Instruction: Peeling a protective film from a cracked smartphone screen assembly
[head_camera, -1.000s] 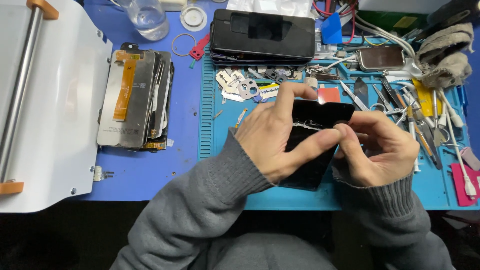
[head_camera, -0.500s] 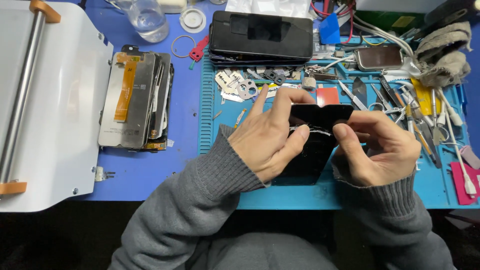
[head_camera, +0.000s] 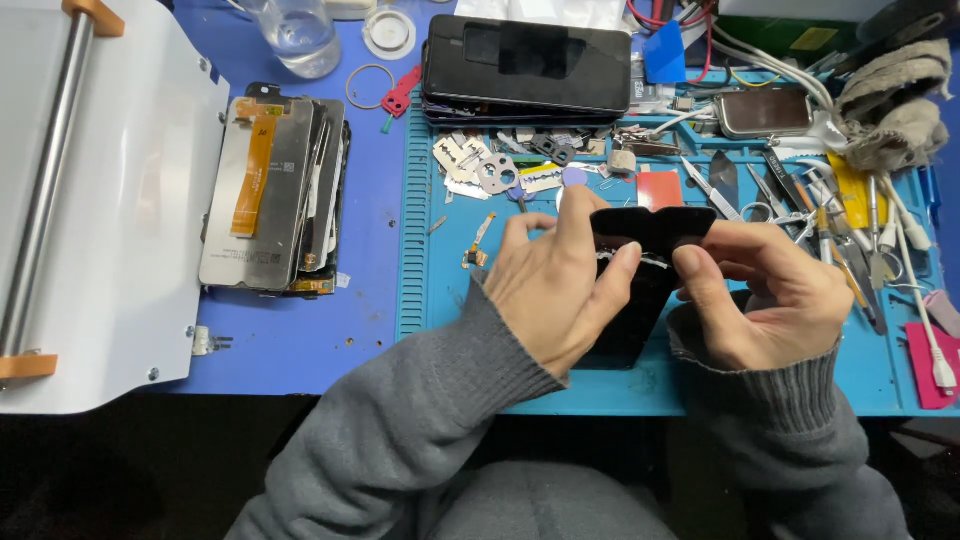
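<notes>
I judge I'm mid-peel: my left hand (head_camera: 555, 285) and right hand (head_camera: 765, 295) both pinch the black glossy phone screen panel (head_camera: 640, 275) above the blue bench mat (head_camera: 440, 260); next calls for slow, even pulling.

Both hands, left (head_camera: 555, 290) and right (head_camera: 765, 295), meet with fingers curled, thumbs pinching inward.

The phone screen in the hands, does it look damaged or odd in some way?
Yes. The black phone screen held between the left hand and the right hand shows a jagged pale line across it near the fingertips, and its top part looks bent away from the rest, like a break. How deep the break goes cannot be told.
</notes>
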